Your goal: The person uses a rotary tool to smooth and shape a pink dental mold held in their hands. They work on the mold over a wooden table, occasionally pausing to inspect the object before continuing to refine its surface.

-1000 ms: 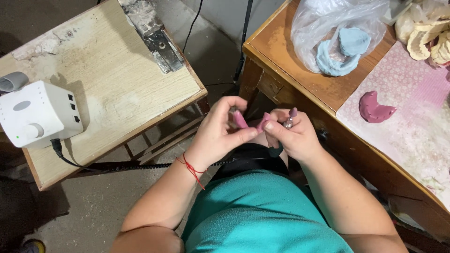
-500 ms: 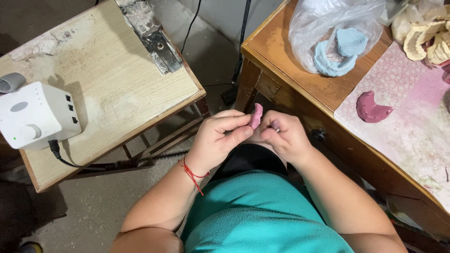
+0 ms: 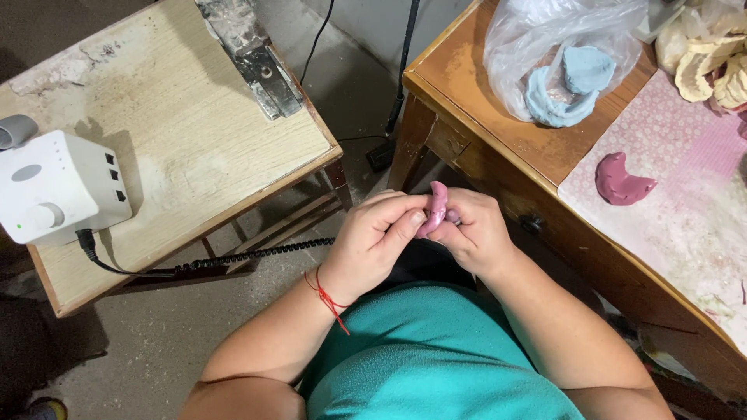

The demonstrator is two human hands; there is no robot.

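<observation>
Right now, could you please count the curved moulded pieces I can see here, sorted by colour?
Pink or mauve: 2, one pinched between the left hand and right hand, pink piece, and one mauve piece lying on the patterned mat.
Blue: 2, both blue pieces inside the clear plastic bag.
Cream: at least 2, cream pieces, partly cut off at the edge.
Total: at least 6.

Grey concrete floor [image 3: 156, 342] below; dusty pale wooden side table [image 3: 194, 148] at left, brown wooden bench [image 3: 498, 132] at right, black cables [image 3: 405, 70] hanging between.
</observation>
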